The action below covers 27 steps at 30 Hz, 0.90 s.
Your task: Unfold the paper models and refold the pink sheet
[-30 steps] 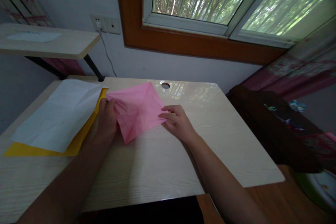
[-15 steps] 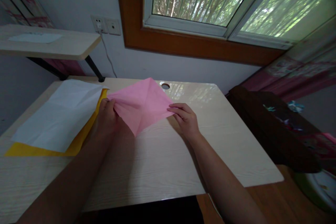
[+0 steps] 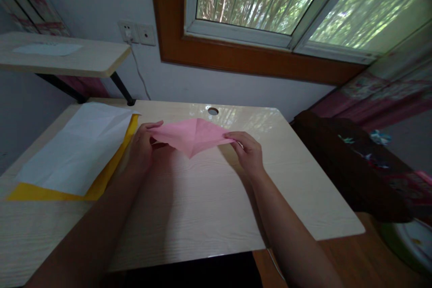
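Observation:
A creased pink paper (image 3: 191,136) hangs just above the light wooden desk (image 3: 209,198), seen nearly edge-on with its front corner pointing down. My left hand (image 3: 143,146) pinches its left corner. My right hand (image 3: 248,153) pinches its right corner. Both hands are lifted a little off the desk surface.
A white sheet (image 3: 77,144) lies on a yellow sheet (image 3: 101,177) at the desk's left. A cable hole (image 3: 213,111) sits near the desk's back edge. A raised shelf (image 3: 64,56) stands at back left, a wall socket (image 3: 137,32) behind it. Dark furniture (image 3: 354,166) borders the right side.
The pink paper has been raised off the desk and tipped toward flat, edge-on to me. Both hands moved to its side corners and lifted; the right hand shifted right.

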Motion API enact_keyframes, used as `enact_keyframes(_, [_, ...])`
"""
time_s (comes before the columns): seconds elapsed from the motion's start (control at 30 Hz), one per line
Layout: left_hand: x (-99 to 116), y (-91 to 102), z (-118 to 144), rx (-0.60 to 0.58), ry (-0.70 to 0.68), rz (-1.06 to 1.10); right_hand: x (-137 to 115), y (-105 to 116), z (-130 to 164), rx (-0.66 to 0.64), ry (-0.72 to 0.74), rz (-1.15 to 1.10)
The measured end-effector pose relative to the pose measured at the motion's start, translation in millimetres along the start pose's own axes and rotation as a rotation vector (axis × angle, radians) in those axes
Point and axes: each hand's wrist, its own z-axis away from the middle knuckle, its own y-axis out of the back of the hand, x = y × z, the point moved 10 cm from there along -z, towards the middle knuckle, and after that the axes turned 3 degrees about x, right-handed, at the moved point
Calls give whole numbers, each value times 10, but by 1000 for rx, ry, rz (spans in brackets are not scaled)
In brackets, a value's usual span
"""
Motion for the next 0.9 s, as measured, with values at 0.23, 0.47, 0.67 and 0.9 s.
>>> enact_keyframes(0.23, [-7, -104, 39, -139, 21, 114, 159, 113, -12, 82, -115, -44])
enact_keyframes(0.47, [-24, -150, 57, -203, 82, 133, 440, 177, 46, 176, -301, -69])
enact_keyframes(0.67, [88, -250, 113, -291, 7, 109, 566, 135, 79, 182, -374, -151])
enact_keyframes(0.9, [141, -239, 109, -271, -131, -137, 685, 112, 110, 186, -483, -247])
